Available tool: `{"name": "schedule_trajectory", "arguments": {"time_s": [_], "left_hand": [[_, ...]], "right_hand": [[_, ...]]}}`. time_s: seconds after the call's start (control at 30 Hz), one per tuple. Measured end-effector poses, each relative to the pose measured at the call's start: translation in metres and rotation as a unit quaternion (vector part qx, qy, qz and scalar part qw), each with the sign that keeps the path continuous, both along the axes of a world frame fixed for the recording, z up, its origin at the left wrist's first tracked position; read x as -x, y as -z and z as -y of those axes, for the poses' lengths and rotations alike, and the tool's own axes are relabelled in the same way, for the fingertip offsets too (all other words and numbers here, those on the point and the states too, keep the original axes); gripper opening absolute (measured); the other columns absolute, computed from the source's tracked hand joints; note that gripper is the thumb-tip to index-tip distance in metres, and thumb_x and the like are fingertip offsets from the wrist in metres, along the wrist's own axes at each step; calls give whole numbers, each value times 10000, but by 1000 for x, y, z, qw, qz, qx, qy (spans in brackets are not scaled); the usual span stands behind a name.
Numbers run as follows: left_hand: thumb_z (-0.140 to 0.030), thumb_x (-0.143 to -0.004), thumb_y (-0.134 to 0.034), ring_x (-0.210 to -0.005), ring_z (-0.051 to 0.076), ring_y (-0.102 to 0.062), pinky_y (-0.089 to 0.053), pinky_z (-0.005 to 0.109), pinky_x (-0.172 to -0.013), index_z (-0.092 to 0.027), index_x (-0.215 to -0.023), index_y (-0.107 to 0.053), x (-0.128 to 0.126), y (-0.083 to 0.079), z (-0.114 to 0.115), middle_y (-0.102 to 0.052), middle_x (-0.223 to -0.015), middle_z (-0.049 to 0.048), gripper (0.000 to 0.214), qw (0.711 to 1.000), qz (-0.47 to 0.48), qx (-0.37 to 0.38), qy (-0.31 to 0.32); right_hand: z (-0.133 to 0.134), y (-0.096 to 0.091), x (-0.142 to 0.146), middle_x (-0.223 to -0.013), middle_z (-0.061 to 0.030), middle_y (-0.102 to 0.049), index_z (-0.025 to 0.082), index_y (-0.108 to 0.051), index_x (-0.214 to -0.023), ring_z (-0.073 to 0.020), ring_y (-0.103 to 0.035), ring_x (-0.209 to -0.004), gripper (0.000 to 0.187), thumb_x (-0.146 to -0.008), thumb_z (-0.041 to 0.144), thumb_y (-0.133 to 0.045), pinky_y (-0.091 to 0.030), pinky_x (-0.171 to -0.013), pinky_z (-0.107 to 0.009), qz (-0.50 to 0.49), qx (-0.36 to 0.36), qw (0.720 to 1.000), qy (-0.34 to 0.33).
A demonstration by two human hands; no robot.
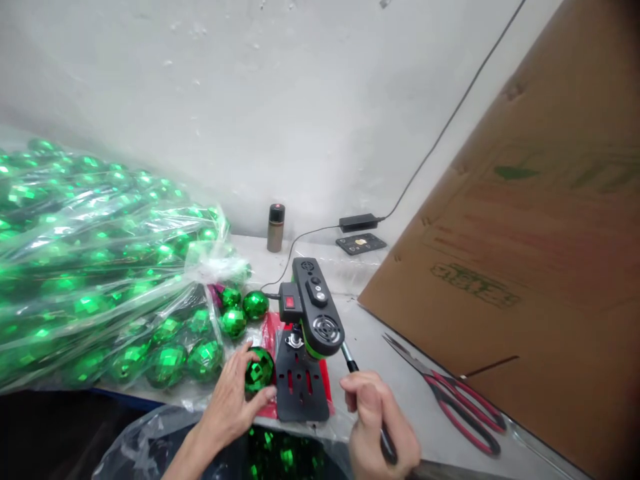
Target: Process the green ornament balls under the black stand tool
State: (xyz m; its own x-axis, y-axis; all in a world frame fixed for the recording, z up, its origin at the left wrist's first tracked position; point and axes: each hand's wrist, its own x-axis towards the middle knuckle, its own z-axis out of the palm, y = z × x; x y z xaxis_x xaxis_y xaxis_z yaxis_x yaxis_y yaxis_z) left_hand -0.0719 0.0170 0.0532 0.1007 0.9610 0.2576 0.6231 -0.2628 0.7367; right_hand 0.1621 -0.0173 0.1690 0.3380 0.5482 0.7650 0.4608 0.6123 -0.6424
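Observation:
My left hand (230, 397) curls around a shiny green faceted ball (259, 371), holding it beside the black base plate (299, 390) of a small black press machine (313, 313). My right hand (377, 417) is closed around the machine's black lever handle (353, 367), which slants down from the machine's head. A small metal piece (295, 341) sits on the base under the head. Three loose green balls (240, 310) lie just behind my left hand.
A big clear plastic bag of green balls (95, 267) fills the left. Another bag with green balls (280, 457) lies below the table edge. Red-handled scissors (450, 400) lie at right beside a leaning cardboard sheet (525, 253). A small can (275, 227), power adapter (358, 222) and flat black device (361, 243) stand at the back.

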Motion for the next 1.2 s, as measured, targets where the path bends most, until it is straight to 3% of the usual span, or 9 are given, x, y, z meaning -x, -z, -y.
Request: {"name": "schedule_trajectory", "arguments": {"time_s": [0.2,0.37,0.5,0.57,0.7,0.77,0.87,1.03,1.2], "left_hand": [[-650,-933,-622,-1241,378,-770,-606,513,-1070,-287,-819,-569,2,-30,0,-818,-1240,162,384,990,76,100,-60],[-646,-703,-859,-1248,438,-775,-584,547,-1095,-253,-1301,-690,3,-35,-8,-819,-1304,180,735,979,55,188,-52],[-647,-725,-858,-1220,428,-783,-574,558,-1108,-252,-1319,-706,-8,-26,-8,-844,-1231,149,729,966,131,220,-41],[-671,-761,-830,-1142,369,-804,-621,511,-1029,-244,-1338,-665,-18,-23,-7,-835,-1226,130,737,927,271,247,-74],[-675,-814,-787,-1043,271,-816,-667,404,-878,-267,-1461,-559,-44,-24,-3,-811,-1301,110,798,791,527,283,-128],[-677,-814,-796,-1078,262,-809,-665,379,-892,-259,-1461,-572,-56,-25,0,-802,-1330,113,802,769,558,280,-133],[-694,-857,-764,-1229,290,-774,-647,391,-989,-244,-1434,-581,-69,-20,3,-752,-1432,131,754,800,527,249,-144],[-685,-890,-768,-1412,358,-682,-569,488,-1164,-230,-1489,-510,-77,3,5,-681,-1511,178,795,922,342,134,-125],[-551,-834,-857,-1492,437,-618,-475,645,-1266,-211,-1553,-490,-88,15,9,-650,-1551,219,875,963,235,101,-89]], "right_hand": [[-1,2,-1,-758,-14,-710,198,-727,-905,-121,-608,-579,258,-1109,164,-572,-473,-548,-241,-8,-10,1000,-17],[0,-1,-2,-758,-15,-715,199,-735,-890,-125,-619,-585,261,-1101,176,-582,-479,-556,-243,3,4,1000,-14],[1,-20,0,-700,-5,-681,194,-746,-835,-113,-571,-524,328,-1117,270,-595,-458,-526,-239,-7,39,999,16],[0,-33,1,-653,5,-644,195,-740,-798,-109,-542,-495,391,-1130,342,-594,-440,-499,-233,-10,61,998,23],[-2,-54,1,-590,22,-582,191,-736,-757,-101,-525,-478,465,-1138,417,-594,-422,-480,-218,-6,87,996,22],[-1,-57,1,-593,22,-591,190,-736,-756,-98,-527,-476,459,-1137,404,-596,-424,-478,-215,-4,85,996,19],[0,-56,0,-656,4,-664,196,-723,-770,-106,-572,-506,413,-1132,351,-597,-458,-503,-216,7,76,997,14],[2,-51,-1,-684,4,-681,206,-702,-816,-111,-605,-524,335,-1123,248,-572,-490,-527,-210,36,57,998,-9],[4,-48,-3,-710,4,-693,209,-712,-860,-110,-616,-536,297,-1114,201,-558,-480,-524,-208,50,58,997,-20]]}}
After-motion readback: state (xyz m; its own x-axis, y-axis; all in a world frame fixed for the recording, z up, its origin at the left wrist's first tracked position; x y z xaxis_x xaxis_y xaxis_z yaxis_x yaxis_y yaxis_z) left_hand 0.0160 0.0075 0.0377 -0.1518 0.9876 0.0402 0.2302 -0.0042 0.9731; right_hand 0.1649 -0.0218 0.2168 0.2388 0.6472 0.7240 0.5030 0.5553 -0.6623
